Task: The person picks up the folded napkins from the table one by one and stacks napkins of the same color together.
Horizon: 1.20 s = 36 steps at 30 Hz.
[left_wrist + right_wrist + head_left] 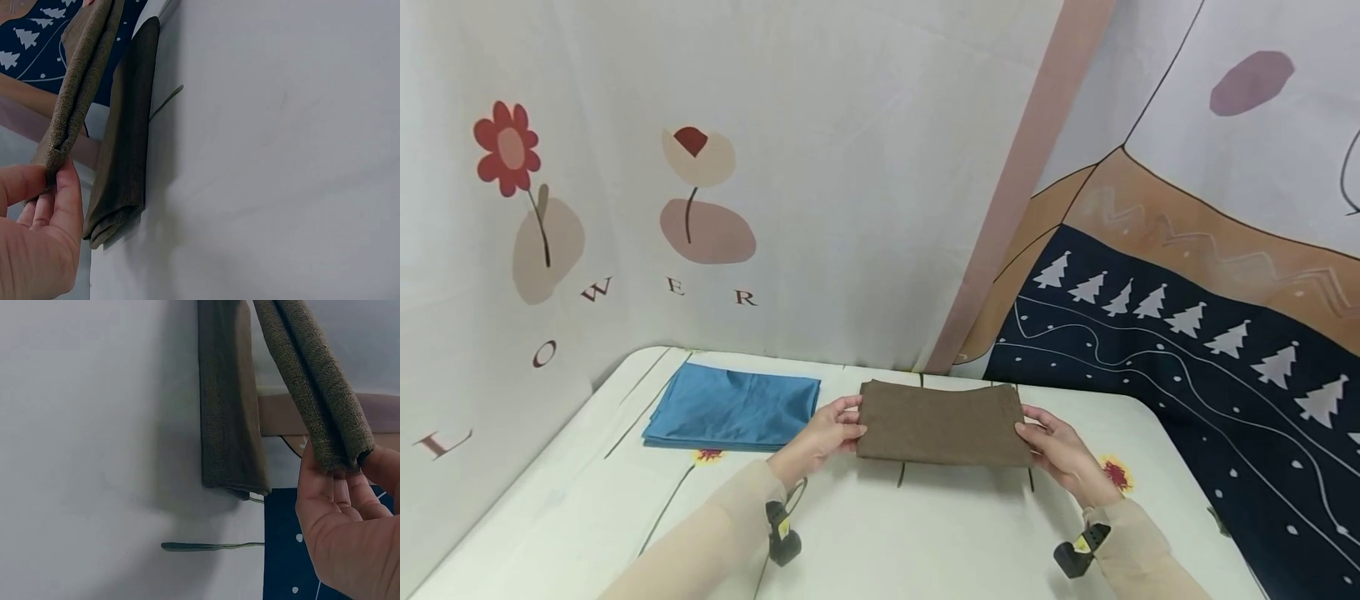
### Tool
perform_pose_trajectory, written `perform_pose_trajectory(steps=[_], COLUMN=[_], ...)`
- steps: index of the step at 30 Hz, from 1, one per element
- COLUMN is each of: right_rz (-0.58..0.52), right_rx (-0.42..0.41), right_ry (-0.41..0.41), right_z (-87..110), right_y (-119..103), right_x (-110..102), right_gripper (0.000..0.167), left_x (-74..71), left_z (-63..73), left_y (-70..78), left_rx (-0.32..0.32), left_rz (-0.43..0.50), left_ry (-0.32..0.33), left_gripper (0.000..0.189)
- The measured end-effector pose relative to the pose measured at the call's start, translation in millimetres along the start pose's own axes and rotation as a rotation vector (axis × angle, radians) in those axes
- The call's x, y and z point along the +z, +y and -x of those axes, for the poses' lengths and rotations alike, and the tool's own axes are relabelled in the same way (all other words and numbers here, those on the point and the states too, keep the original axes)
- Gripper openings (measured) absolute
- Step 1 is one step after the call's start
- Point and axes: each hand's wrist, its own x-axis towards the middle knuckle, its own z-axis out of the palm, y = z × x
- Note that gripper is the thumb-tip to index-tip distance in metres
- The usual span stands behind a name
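Observation:
A folded brown cloth [943, 423] hangs between both hands, lifted above the table. My left hand [826, 433] pinches its left end between thumb and fingers, and my right hand [1063, 450] pinches the right end. In the left wrist view the folded layers show as a thick double edge above the left hand [44, 231]. In the right wrist view the right hand [350, 519] grips the other corner. Below the held part, more folded brown cloth [125, 137] lies on the table; whether the two parts join, I cannot tell.
To the left lies a folded blue cloth [733, 407] on the white table cover [880, 542], which has printed flowers and stems. Behind the table hangs a pale curtain [850, 183] with printed flowers. A dark blue printed cloth [1150, 350] with white trees hangs at the right.

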Motion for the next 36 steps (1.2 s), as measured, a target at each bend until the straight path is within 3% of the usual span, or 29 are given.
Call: perform_pose_trajectory(steps=[11, 23, 36], right_rz=[-0.037, 0.018, 0.004], right_rx=[-0.031, -0.029, -0.015], right_ry=[-0.009, 0.028, 0.046], right_z=[-14.7, -22.4, -35.7], right_y=[4, -2, 7], right_x=[0, 0, 5], right_gripper=[0.054, 0.054, 0.051], left_x=[-4.9, -6.6, -7.6], left_z=[-13.6, -24.1, -30.8], left_y=[2.3, 11.5, 4.1], left_rx=[0.011, 0.019, 0.016], left_rz=[-0.001, -0.013, -0.035], left_ry=[-0.009, -0.016, 0.005], left_gripper=[0.051, 0.052, 0.052])
